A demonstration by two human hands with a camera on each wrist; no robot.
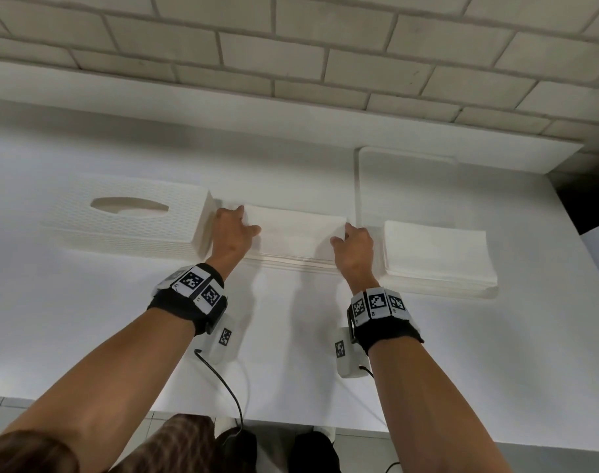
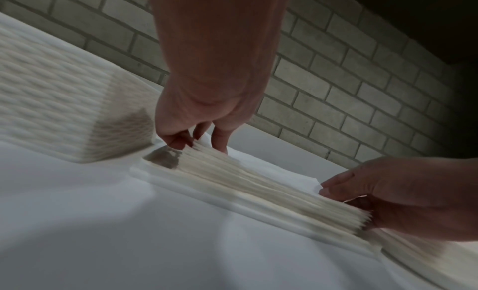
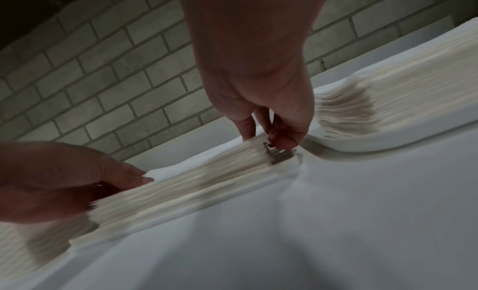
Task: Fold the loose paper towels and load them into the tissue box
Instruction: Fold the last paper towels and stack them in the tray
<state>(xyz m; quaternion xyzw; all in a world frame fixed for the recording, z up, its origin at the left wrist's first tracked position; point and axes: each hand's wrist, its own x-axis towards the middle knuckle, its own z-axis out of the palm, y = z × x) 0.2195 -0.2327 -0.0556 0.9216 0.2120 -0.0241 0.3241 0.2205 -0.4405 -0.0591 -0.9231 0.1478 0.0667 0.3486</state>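
A stack of folded white paper towels [image 1: 298,237] lies on a flat white base [image 2: 269,214] in the middle of the table. My left hand [image 1: 238,223] grips the stack's left end, fingers curled over the edge [image 2: 199,141]. My right hand [image 1: 342,235] grips the right end, thumb and fingers pinching the layers [image 3: 271,139]. The white textured tissue box cover [image 1: 127,223], with an oval slot on top, stands just left of my left hand. Both wrist views are blurred.
A second stack of paper towels [image 1: 437,257] sits just right of my right hand. Behind it lies a flat white board [image 1: 407,175]. A brick wall [image 1: 291,46] runs along the back of the white table [image 1: 120,336]. Cables hang at the table's near edge.
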